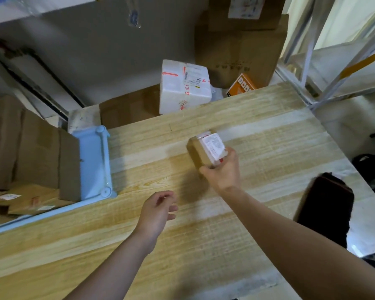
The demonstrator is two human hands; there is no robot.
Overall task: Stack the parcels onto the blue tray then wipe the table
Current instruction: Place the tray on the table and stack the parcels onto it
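Note:
My right hand (224, 169) grips a small brown cardboard parcel (200, 151) with a white label, held tilted just above the middle of the wooden table (182, 234). My left hand (158, 210) hovers over the table nearer to me, fingers loosely curled and holding nothing. The blue tray (95, 161) lies at the table's left side, and several brown cardboard parcels (37, 161) sit in it. A dark brown-and-black parcel (325, 204) lies at the table's right edge.
Beyond the table's far edge stand a white foam box (184, 87), a small orange box (240, 85) and large cardboard cartons (240, 46). A white metal rack (312, 61) rises at the far right.

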